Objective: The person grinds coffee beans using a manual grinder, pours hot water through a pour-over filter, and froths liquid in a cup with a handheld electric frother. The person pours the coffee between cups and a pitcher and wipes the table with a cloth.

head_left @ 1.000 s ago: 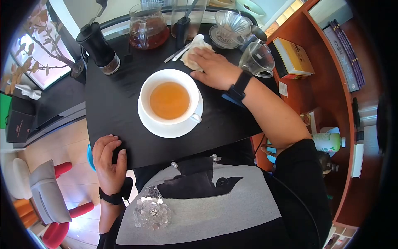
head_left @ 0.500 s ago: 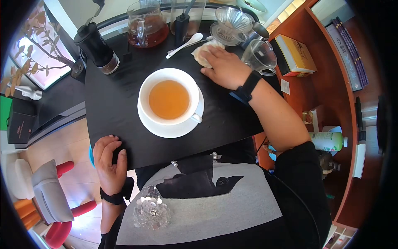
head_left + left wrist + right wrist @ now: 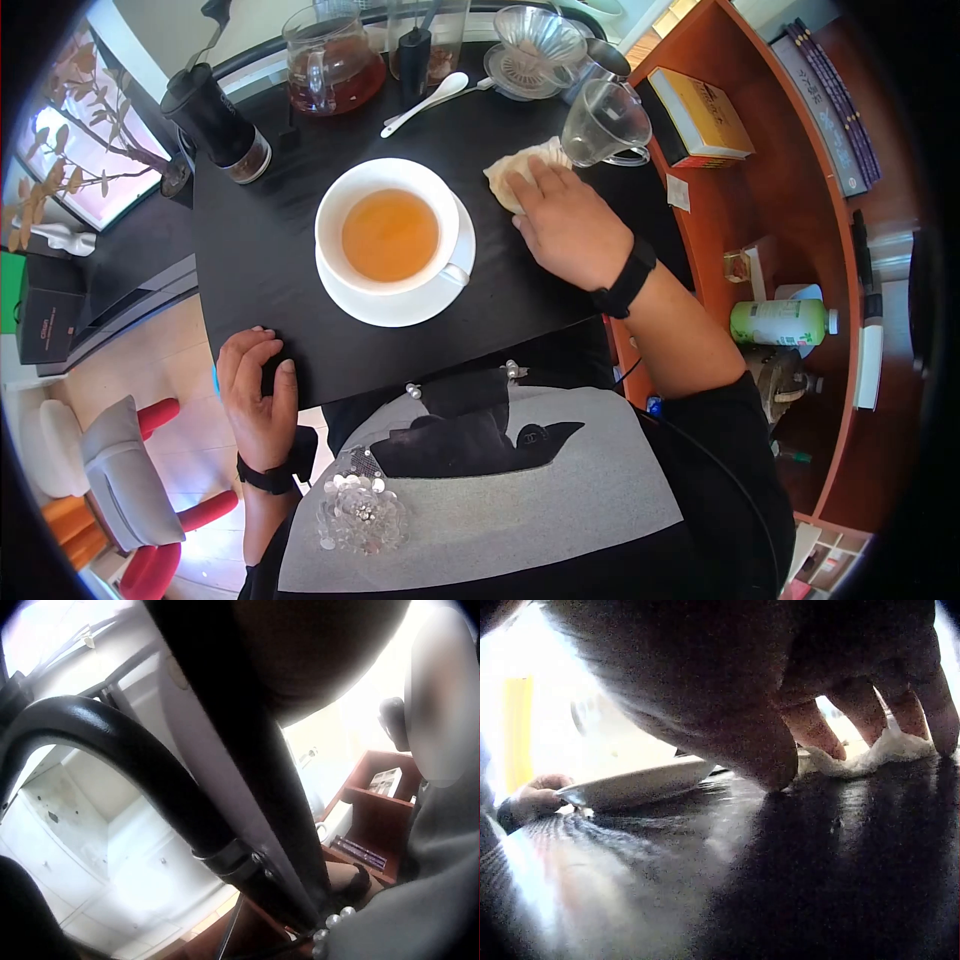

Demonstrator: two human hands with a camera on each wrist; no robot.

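With its fingertips down, my right hand (image 3: 575, 225) presses a crumpled, pale damp-looking cloth or tissue (image 3: 510, 172) on the black table (image 3: 300, 345). In the right wrist view, the fingers (image 3: 859, 712) rest on the white crumpled cloth (image 3: 870, 759), and the thumb touches the shiny tabletop. A white cup (image 3: 328, 235) of amber liquid stands on a white saucer (image 3: 395, 315) left of this hand. My left hand (image 3: 255, 385) rests at the table's near left edge, holding nothing, its fingers loosely bent. The left wrist view shows the table's underside and a black tube frame.
Behind the cup lies a white spoon (image 3: 425, 103) beside a thin metal utensil. A glass jug of tea (image 3: 335, 75), a black grinder (image 3: 215, 120), a glass dripper (image 3: 535, 50) and a clear glass cup (image 3: 605, 125) line the back. A wooden shelf (image 3: 700, 235) borders the right.
My right hand has slid the cloth toward me and to the right, away from the spoon, which now shows fully. My left hand stays at the table edge.
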